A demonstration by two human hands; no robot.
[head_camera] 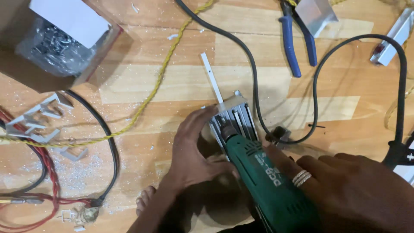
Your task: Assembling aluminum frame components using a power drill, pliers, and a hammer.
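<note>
Right hand (345,185) is clamped around a green plastic-bodied power drill (263,177), its nose pressed onto a ribbed silver aluminium profile (235,116) on the wooden floor (172,82). Left hand (194,151), fingers together, presses just beside the profile's left edge, touching it.

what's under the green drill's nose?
A ribbed aluminium profile piece lying on the wooden floor, steadied by the left hand. The green drill, gripped by the right hand, covers the bit tip and contact spot.
</note>
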